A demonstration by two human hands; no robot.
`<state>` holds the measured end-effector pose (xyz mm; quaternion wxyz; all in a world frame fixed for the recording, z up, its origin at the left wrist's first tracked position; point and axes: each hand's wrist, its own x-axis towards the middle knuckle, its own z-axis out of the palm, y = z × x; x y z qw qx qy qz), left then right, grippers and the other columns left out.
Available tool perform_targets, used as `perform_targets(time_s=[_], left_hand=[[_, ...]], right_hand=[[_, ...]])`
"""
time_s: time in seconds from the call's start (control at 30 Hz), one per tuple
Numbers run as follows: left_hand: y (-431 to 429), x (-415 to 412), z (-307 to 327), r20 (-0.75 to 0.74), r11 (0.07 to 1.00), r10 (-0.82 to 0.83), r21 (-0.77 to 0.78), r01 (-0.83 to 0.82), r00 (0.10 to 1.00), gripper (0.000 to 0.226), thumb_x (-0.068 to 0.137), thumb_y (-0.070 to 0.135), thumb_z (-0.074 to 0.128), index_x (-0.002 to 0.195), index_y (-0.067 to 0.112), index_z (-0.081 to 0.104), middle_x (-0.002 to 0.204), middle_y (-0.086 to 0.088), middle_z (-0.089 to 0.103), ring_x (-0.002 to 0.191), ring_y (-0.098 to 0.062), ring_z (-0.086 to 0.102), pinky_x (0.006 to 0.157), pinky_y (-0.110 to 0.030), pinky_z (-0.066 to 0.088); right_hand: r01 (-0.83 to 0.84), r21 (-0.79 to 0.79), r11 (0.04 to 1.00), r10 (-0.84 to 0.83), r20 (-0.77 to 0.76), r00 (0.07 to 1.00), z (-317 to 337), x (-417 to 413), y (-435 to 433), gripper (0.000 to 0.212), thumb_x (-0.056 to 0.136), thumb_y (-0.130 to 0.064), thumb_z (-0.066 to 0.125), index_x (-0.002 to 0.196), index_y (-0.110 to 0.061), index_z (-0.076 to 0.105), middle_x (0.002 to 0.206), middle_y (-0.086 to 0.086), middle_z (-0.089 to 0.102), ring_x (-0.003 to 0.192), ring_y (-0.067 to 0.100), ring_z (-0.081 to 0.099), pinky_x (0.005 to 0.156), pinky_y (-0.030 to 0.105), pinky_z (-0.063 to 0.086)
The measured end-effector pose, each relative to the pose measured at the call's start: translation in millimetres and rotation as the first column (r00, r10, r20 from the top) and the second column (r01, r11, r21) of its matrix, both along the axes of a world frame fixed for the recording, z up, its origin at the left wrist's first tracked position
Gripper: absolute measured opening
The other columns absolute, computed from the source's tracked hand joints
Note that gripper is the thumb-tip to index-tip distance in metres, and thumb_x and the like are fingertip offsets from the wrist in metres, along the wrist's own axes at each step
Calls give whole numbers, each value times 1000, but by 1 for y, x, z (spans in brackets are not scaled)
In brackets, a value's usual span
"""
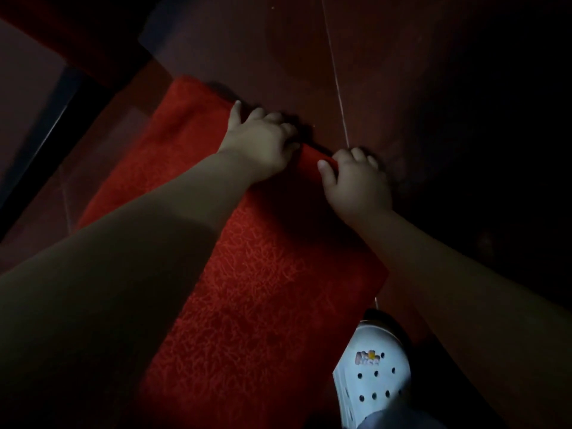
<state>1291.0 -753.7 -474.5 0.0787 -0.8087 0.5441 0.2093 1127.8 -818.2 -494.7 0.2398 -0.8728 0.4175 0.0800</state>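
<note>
Down on the floor (pixel 309 57), red mat (pixel 247 289) lies flat, running from near my feet away toward upper left. Both my arms reach over it to its far edge. Left hand (pixel 260 144): fingers curled over that edge, thumb sticking out to the left, grip closed on the mat's rim. Right hand (pixel 356 181): just beside the left, a short bit of mat edge showing between them, thumb on top of the pile, fingers bent down over the edge near the far right corner; grip holding the mat too. Edge between the hands looks slightly raised, too dark to be sure. Mat surface textured, shaggy. Floor is dark reddish tile; pale grout line (pixel 335 88) runs from the top down to my right hand. White clog (pixel 371 366) with holes and a small charm sits just beside the mat's right side, bottom right. Dark strip (pixel 46 134) crosses the left side diagonally, well apart from both hands. Lighting very dim.
</note>
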Motion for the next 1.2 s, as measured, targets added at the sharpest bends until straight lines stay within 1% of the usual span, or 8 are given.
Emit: perform_targets(time_s=[0.13,0.27,0.5,0.8,0.9,0.97,1.07,1.2], left_hand=[[-11,3,3,-81,994,65,-79,-71,995,28,95,31,51,120,23,59,131,-1,55,129,-24,41,113,-54,9],[-19,1,11,-89,989,-12,-149,-1,996,25,94,22,53,113,8,61,121,-14,60,116,-34,52,95,-41,40],[-12,-4,71,-72,989,11,-145,-22,997,24,96,18,51,112,3,59,119,-20,59,114,-36,51,93,-39,37],[28,-17,253,-200,965,4,-255,-56,980,13,92,18,58,93,7,64,103,-14,65,101,-31,58,87,-38,43],[55,-25,310,-168,939,-26,-341,-34,985,13,90,17,60,88,5,64,95,-15,66,97,-34,59,85,-39,42],[72,-30,345,-123,942,-35,-334,-8,992,14,92,20,58,91,7,64,98,-13,66,99,-33,58,88,-40,42],[85,-40,387,-20,969,-55,-242,48,998,17,95,26,53,102,14,62,111,-6,63,109,-27,55,92,-36,39],[95,-50,451,35,980,-199,-5,199,979,31,94,35,55,122,21,57,130,-1,56,126,-21,46,106,-36,29]], right_hand=[[-38,-10,999,39,140,989,2,5,-9,26,99,-30,44,100,-8,57,111,9,56,103,29,50,76,33,34],[-55,-44,998,62,170,983,9,6,-13,24,98,-24,45,96,-4,57,110,13,56,100,31,51,72,34,32],[-24,-77,997,40,213,976,65,4,-2,24,98,-22,46,94,-1,57,104,15,58,97,34,53,74,38,36],[-33,-80,996,56,305,951,245,-25,31,24,95,-33,51,86,-12,53,95,4,55,81,30,58,62,35,39],[-89,245,965,52,151,987,301,-35,31,64,72,-74,53,115,-27,45,117,-6,53,100,23,59,80,37,46],[-169,271,948,180,-17,984,331,-39,42,93,60,-87,49,133,-31,35,125,-1,58,110,27,59,86,38,46],[-215,95,972,220,-43,975,359,-43,64,76,66,-84,50,114,-25,50,106,6,66,99,32,63,71,34,40],[-202,34,979,203,-65,977,406,-59,92,76,67,-83,51,112,-22,51,100,10,68,95,33,65,71,35,44]])
